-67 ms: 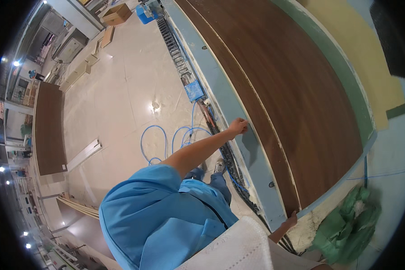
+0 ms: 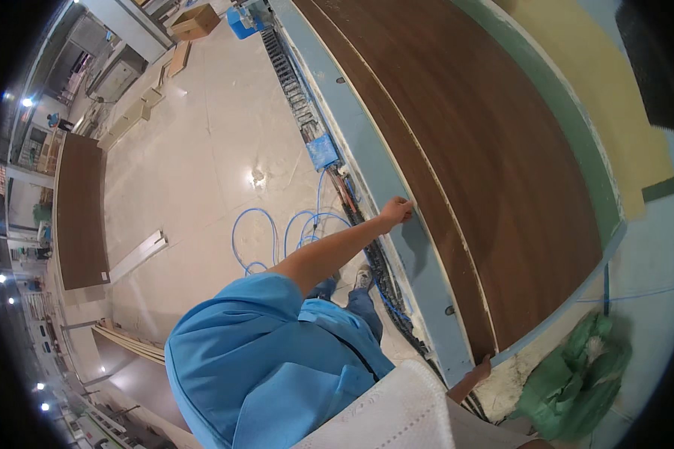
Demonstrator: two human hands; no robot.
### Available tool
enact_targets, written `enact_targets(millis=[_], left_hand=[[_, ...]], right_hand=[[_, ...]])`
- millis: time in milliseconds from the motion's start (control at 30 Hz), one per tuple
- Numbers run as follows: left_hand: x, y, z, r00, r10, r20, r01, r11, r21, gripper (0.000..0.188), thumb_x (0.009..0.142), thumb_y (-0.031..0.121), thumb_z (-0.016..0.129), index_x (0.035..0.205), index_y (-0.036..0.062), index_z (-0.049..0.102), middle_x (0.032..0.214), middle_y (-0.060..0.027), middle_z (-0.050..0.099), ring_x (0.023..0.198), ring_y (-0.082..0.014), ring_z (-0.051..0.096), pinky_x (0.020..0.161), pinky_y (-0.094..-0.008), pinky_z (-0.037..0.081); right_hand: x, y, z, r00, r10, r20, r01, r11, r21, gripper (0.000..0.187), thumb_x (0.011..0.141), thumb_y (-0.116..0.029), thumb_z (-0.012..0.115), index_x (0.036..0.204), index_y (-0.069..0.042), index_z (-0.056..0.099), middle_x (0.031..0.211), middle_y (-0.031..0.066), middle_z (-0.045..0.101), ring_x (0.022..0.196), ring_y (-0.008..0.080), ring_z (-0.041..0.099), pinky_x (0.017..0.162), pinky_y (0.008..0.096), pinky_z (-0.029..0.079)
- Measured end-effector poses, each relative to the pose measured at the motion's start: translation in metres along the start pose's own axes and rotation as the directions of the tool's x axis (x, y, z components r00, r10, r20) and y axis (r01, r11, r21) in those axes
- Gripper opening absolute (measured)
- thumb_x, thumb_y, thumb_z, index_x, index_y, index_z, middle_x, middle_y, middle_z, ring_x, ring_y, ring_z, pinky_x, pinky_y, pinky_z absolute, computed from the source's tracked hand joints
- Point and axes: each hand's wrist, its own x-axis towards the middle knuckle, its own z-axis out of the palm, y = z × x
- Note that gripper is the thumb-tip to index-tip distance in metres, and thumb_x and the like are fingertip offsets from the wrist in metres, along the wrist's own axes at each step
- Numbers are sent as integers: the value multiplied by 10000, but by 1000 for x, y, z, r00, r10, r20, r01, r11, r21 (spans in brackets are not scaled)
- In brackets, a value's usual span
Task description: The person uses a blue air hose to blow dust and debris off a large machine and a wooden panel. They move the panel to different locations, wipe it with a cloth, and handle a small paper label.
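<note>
A long brown wood-grain strip (image 2: 439, 235) lies on the light blue machine bed (image 2: 427, 277), separated by a narrow pale-edged gap from a wide brown wood-grain panel (image 2: 517, 194). At the strip's near long edge is my left hand (image 2: 398, 212), its fingers curled and closed against that edge. My right hand (image 2: 481, 370) holds the strip's lower end at the corner of the bed, with its fingertips on the end and part of the hand turned away. Dark oval slots show in the bed beside the strip.
A black cable chain (image 2: 290, 86) and a blue box (image 2: 323, 152) run along the bed's left side. Blue hose (image 2: 256, 211) loops on the floor near my feet. Green crumpled sheeting (image 2: 577, 382) lies at lower right. Brown boards (image 2: 82, 213) stand at far left.
</note>
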Motion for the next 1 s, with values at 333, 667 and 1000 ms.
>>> enact_targets(millis=[333,667,1000], left_hand=[[-8,30,-20,987,92,131,-58,967,-248,461,955,321,686,1222,-14,515,982,-90,661,905,-173,659,844,-330,548],[51,74,-85,962,265,-59,-270,957,-108,419,960,192,646,1256,-82,531,1015,-109,663,913,-175,654,838,-316,534],[-59,-1,-223,933,198,-299,-209,978,-6,249,928,142,625,1106,-32,615,890,-86,677,804,-130,643,693,-272,517]], right_hand=[[-37,-21,-16,968,139,-211,-106,981,160,513,926,-359,577,1204,64,662,1251,232,639,1120,346,619,985,475,491],[-106,-78,85,983,35,182,-99,930,355,334,863,-219,660,998,85,694,1011,179,678,873,292,653,803,425,541],[-213,-231,254,857,-97,506,-167,877,451,169,802,-179,701,873,-57,609,802,-1,498,734,135,460,705,297,409]])
